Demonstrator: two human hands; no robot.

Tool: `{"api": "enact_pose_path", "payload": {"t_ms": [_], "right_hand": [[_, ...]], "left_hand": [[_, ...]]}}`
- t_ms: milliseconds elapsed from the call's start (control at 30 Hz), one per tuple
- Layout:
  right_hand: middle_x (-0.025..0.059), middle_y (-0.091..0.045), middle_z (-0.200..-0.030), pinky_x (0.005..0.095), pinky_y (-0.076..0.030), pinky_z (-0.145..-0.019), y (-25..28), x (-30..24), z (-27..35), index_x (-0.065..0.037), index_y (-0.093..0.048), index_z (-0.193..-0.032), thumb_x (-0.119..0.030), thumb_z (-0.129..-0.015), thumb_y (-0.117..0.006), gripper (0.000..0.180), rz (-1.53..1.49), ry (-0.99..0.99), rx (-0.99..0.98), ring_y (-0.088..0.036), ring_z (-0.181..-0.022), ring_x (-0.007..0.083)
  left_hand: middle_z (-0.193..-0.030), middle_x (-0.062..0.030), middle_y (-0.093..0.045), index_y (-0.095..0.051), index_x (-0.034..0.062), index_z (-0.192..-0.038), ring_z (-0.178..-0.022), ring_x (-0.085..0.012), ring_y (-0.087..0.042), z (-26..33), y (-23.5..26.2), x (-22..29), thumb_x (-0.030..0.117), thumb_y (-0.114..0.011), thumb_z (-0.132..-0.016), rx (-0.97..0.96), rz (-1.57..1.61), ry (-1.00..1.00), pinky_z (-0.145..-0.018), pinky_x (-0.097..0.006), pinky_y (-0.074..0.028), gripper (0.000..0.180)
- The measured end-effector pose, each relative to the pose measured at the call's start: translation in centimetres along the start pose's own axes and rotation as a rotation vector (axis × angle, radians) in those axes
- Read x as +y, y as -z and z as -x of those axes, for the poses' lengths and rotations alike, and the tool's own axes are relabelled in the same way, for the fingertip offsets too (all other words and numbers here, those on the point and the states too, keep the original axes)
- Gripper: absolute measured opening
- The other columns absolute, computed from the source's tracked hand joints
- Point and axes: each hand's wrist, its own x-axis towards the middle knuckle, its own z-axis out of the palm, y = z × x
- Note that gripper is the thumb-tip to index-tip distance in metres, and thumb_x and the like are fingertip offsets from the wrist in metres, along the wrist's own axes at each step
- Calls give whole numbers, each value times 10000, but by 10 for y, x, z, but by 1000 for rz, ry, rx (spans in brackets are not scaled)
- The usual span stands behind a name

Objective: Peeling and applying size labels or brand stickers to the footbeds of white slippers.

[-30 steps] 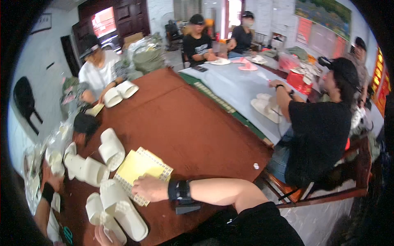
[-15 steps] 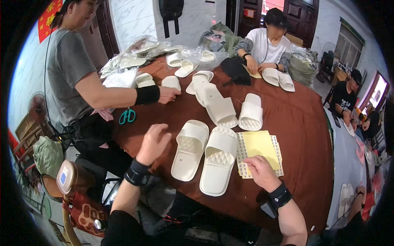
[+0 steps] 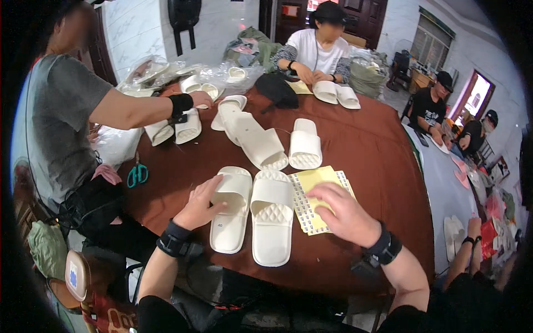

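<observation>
Two cream slippers lie side by side on the cloth before me, toes pointing away. My left hand (image 3: 199, 205) is open beside the left slipper (image 3: 229, 236), fingertips at its strap's outer edge; whether they touch I cannot tell. The right slipper (image 3: 272, 244) has a quilted insole. Over a small stack of yellow sticker sheets (image 3: 315, 176) hovers my right hand (image 3: 351, 215), fingers curved and apart, with nothing visible in it. The sheets lie close against the right slipper and carry rows of small printed labels.
Beyond lie a row of overlapping slippers (image 3: 252, 139) and another slipper (image 3: 305, 152). Teal scissors (image 3: 137, 175) rest at the left on the brown tablecloth (image 3: 383, 183). A co-worker at left reaches across slippers (image 3: 187, 127); another sits at the far side near a black cap (image 3: 277, 91).
The view has swung right. My left hand has come to the left slipper's side. My right hand has shifted over the sheets' middle, fingers more spread. The co-worker's arm reaches farther across the table.
</observation>
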Motion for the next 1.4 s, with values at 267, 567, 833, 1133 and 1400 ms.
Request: {"api": "enact_pose_path", "payload": {"t_ms": [267, 567, 833, 1133, 1400], "right_hand": [[171, -490, -1309, 505, -392, -994, -9, 78, -102, -121, -430, -1402, -115, -812, -660, 634, 319, -232, -189, -465, -1210, 380], [172, -520, -1305, 661, -402, -911, -76, 114, -177, -232, -282, -1490, -307, -689, -800, 957, 550, -258, -377, -549, -1151, 420], [209, -651, -1054, 519, -507, -797, -51, 161, -176, -97, -408, -1273, -143, -845, -628, 484, 715, -245, -274, -656, -997, 359], [95, -695, -998, 445, -565, -739, 85, 252, -75, -221, -571, -1138, -188, -795, -715, 374, 1119, -564, -190, -692, -947, 306], [102, -696, -900, 488, -554, -636, 160, 296, -18, -140, -590, -1050, -193, -924, -499, 164, 1413, -691, -74, -700, -851, 312]], "left_hand": [[-1440, -228, -430, -247, -2, -1492, -1313, -378, -427, 12, -2, -20, 204, -730, -789, 23, 136, -80, -1089, -457, -324, 878], [-1428, -215, -439, -304, 30, -1477, -1312, -370, -427, 18, -4, -12, 256, -748, -784, 22, 98, -43, -1086, -452, -321, 854], [-1433, -209, -427, -298, 57, -1481, -1325, -369, -400, 14, 1, -10, 275, -743, -794, -22, 108, -4, -1089, -451, -299, 846], [-1431, -222, -420, -283, 49, -1482, -1327, -376, -389, 18, 3, -10, 277, -743, -794, -30, 96, 2, -1086, -447, -297, 859], [-1426, -236, -420, -287, 36, -1477, -1326, -380, -397, 12, 4, -4, 282, -741, -789, -44, 54, -10, -1084, -463, -292, 860]]}}
